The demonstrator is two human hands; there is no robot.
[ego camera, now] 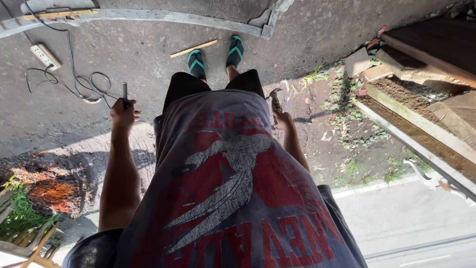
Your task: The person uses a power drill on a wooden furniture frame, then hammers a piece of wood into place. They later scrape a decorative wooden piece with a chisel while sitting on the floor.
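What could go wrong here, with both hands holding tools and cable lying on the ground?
1. The black cable loops on the concrete beside the white power strip, close to the left foot: a likely trip hazard.
2. The feet wear open green-strapped sandals, so the claw hammer in the right hand or the thin dark rod in the left hand could injure toes if dropped.

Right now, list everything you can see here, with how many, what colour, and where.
power strip: one, white, top left on concrete
cable: one, black, looped beside the strip
metal frame: one, grey, across the top
wood stick: one, tan, near the feet
weeds: patches, green, right by the ledge
sandals: two, black and teal, on the feet
chisel: one, dark, in left hand
hammer: one, rusty claw, in right hand
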